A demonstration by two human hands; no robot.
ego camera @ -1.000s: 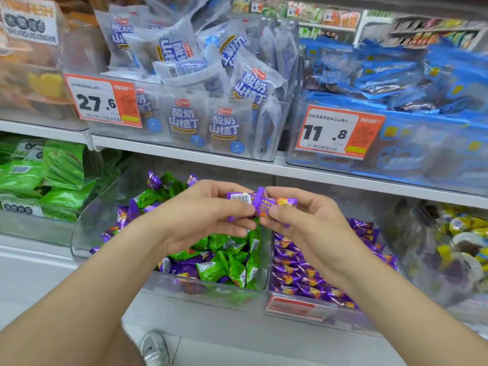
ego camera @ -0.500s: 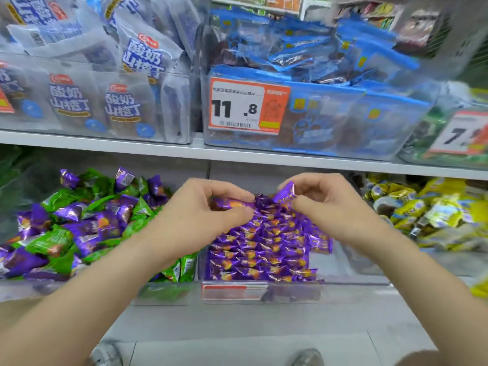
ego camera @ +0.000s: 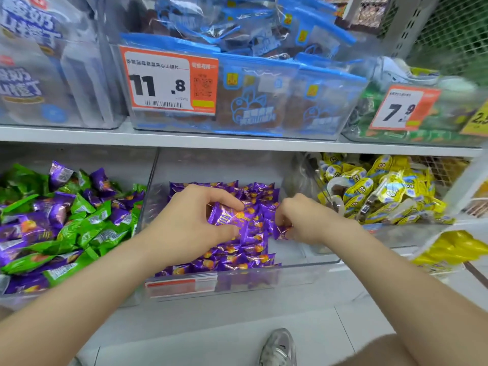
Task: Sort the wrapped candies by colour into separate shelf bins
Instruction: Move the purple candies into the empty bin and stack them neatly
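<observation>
My left hand (ego camera: pixel 190 223) grips a purple wrapped candy (ego camera: pixel 227 217) between thumb and fingers, low over the rows of purple candies in the middle clear bin (ego camera: pixel 303 265). My right hand (ego camera: pixel 303 220) pinches another purple candy (ego camera: pixel 281 231) at the right edge of those rows. The left clear bin (ego camera: pixel 140 207) holds a loose mix of green candies (ego camera: pixel 87 228) and purple candies (ego camera: pixel 50 210).
A right bin holds yellow packets (ego camera: pixel 383 191). The upper shelf (ego camera: pixel 237 141) carries bins of blue packets with price tags 11.8 (ego camera: pixel 169 80) and 7.9 (ego camera: pixel 401 108), close above my hands. A grey shoe (ego camera: pixel 278 347) stands on the white floor below.
Both hands moved right from the mixed bin and lowered into the purple bin, each carrying a purple candy. The view swung right and closer.
</observation>
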